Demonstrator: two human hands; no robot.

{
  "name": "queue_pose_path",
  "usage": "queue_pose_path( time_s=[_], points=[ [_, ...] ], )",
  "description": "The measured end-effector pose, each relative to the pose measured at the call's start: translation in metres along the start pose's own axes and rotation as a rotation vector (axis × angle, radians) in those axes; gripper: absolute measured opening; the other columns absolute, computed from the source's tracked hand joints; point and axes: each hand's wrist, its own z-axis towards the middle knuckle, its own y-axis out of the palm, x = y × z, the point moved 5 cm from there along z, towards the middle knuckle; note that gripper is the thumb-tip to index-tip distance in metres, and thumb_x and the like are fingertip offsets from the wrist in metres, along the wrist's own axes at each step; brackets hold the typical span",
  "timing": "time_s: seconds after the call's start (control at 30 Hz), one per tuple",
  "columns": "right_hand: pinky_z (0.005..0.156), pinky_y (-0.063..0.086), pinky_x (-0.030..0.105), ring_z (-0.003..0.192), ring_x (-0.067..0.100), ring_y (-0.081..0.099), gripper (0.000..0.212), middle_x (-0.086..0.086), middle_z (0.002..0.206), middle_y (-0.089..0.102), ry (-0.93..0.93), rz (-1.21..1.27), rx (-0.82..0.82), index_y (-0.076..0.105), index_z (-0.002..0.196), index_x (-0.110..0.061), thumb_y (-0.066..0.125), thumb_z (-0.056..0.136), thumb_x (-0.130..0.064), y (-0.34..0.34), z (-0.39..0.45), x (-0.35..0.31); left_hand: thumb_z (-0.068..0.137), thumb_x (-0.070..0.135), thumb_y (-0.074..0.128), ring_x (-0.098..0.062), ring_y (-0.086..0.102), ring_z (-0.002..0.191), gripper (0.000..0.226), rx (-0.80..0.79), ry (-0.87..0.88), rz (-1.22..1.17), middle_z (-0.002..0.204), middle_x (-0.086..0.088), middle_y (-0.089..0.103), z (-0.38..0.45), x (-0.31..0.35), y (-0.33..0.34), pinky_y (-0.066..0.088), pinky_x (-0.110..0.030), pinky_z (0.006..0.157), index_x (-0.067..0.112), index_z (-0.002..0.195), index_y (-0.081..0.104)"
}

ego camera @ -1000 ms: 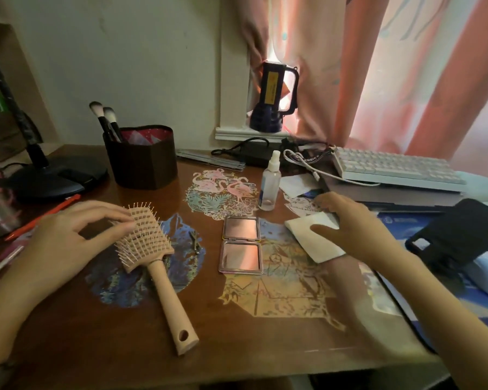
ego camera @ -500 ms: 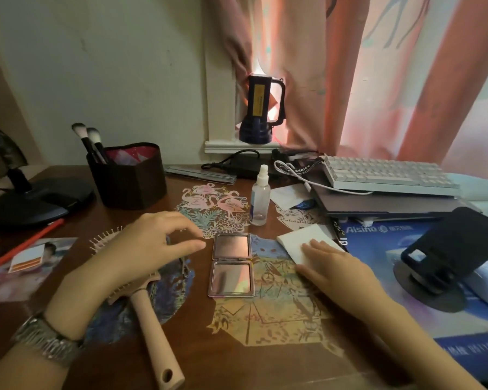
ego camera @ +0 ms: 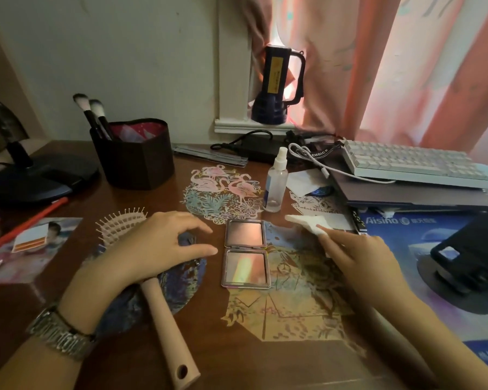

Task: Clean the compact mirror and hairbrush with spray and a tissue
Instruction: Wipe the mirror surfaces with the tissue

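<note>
While the right hand pinches the folded white tissue beside the open square pink compact mirror at mid-tabletop, the spread, empty left hand (above the beige plastic hairbrush) should steady the mirror

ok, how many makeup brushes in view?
2. Both makeup brushes stand side by side in the dark holder at back left; more may sit hidden inside it.
</note>
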Motion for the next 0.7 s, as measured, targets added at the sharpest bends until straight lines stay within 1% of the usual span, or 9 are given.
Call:
queue_pose_path(
  time_s=[0.03, 0.1, 0.17, 0.23, 0.27, 0.3, 0.37, 0.5, 0.7],
  points=[
    [0.048, 0.047, 0.025, 0.057, 0.007, 0.059, 0.022, -0.008, 0.069, 0.067, -0.018, 0.052, -0.01, 0.064, 0.106, -0.038, 0.049, 0.09, -0.037, 0.0, 0.001, -0.01, 0.062, 0.072, 0.052, 0.002, 0.046, 0.111, 0.058, -0.007, -0.003, 0.009, 0.121, 0.023, 0.053, 0.0, 0.0, 0.001, 0.039, -0.025, 0.094, 0.043, 0.112, 0.059],
    [0.048, 0.05, 0.023, 0.055, 0.005, 0.06, 0.023, -0.01, 0.067, 0.067, -0.095, 0.102, -0.049, 0.063, 0.106, -0.039, 0.046, 0.09, -0.04, 0.003, 0.001, -0.033, 0.061, 0.074, 0.054, 0.0, 0.043, 0.117, 0.065, -0.029, 0.005, 0.042, 0.128, 0.022, 0.051, -0.001, 0.003, 0.005, 0.036, -0.026, 0.099, 0.043, 0.118, 0.056],
    [0.053, 0.051, 0.019, 0.058, 0.004, 0.061, 0.029, -0.013, 0.072, 0.069, -0.183, 0.087, -0.125, 0.055, 0.114, -0.046, 0.039, 0.089, -0.047, 0.011, -0.002, -0.052, 0.059, 0.076, 0.053, -0.002, 0.039, 0.124, 0.074, -0.054, 0.015, 0.082, 0.134, 0.021, 0.047, -0.002, 0.006, 0.008, 0.031, -0.027, 0.104, 0.042, 0.124, 0.052],
    [0.066, 0.051, 0.014, 0.079, -0.002, 0.063, 0.035, -0.023, 0.095, 0.067, -0.276, 0.051, -0.207, 0.053, 0.119, -0.045, 0.034, 0.09, -0.051, 0.024, -0.007, -0.063, 0.057, 0.078, 0.052, -0.004, 0.032, 0.131, 0.082, -0.078, 0.017, 0.12, 0.139, 0.021, 0.042, -0.003, 0.008, 0.01, 0.021, -0.027, 0.109, 0.041, 0.13, 0.047],
    [0.079, 0.049, 0.013, 0.096, -0.006, 0.059, 0.037, -0.026, 0.11, 0.062, -0.329, 0.036, -0.242, 0.054, 0.122, -0.042, 0.034, 0.091, -0.05, 0.031, -0.009, -0.066, 0.057, 0.078, 0.052, -0.004, 0.028, 0.133, 0.084, -0.087, 0.021, 0.141, 0.142, 0.021, 0.039, -0.003, 0.009, 0.011, 0.015, -0.026, 0.111, 0.04, 0.132, 0.045],
    [0.093, 0.043, 0.011, 0.111, -0.011, 0.05, 0.038, -0.027, 0.122, 0.054, -0.377, 0.036, -0.281, 0.054, 0.124, -0.038, 0.036, 0.092, -0.049, 0.037, -0.012, -0.069, 0.057, 0.079, 0.052, -0.002, 0.026, 0.134, 0.087, -0.091, 0.032, 0.164, 0.144, 0.02, 0.037, -0.003, 0.009, 0.011, 0.01, -0.025, 0.112, 0.04, 0.134, 0.043],
    [0.107, 0.029, 0.012, 0.126, -0.011, 0.036, 0.039, -0.023, 0.133, 0.046, -0.46, 0.044, -0.355, 0.052, 0.128, -0.034, 0.038, 0.094, -0.047, 0.046, -0.018, -0.072, 0.057, 0.082, 0.052, 0.001, 0.024, 0.135, 0.091, -0.089, 0.056, 0.211, 0.145, 0.019, 0.036, -0.003, 0.01, 0.012, 0.003, -0.025, 0.113, 0.038, 0.136, 0.041],
    [0.111, 0.03, 0.024, 0.13, -0.005, 0.036, 0.039, -0.018, 0.135, 0.048, -0.555, -0.015, -0.354, 0.054, 0.128, -0.03, 0.036, 0.096, -0.045, 0.047, -0.024, -0.07, 0.057, 0.084, 0.05, 0.003, 0.02, 0.136, 0.094, -0.135, 0.065, 0.245, 0.146, 0.023, 0.033, -0.004, 0.01, 0.019, 0.001, -0.026, 0.113, 0.038, 0.138, 0.039],
    [0.112, 0.029, 0.025, 0.131, -0.002, 0.037, 0.039, -0.014, 0.136, 0.049, -0.605, -0.044, -0.344, 0.053, 0.129, -0.028, 0.036, 0.097, -0.042, 0.051, -0.023, -0.074, 0.059, 0.084, 0.047, 0.004, 0.018, 0.137, 0.095, -0.195, 0.081, 0.3, 0.146, 0.022, 0.033, -0.002, 0.011, 0.026, -0.003, -0.032, 0.115, 0.035, 0.139, 0.039]
  ],
)
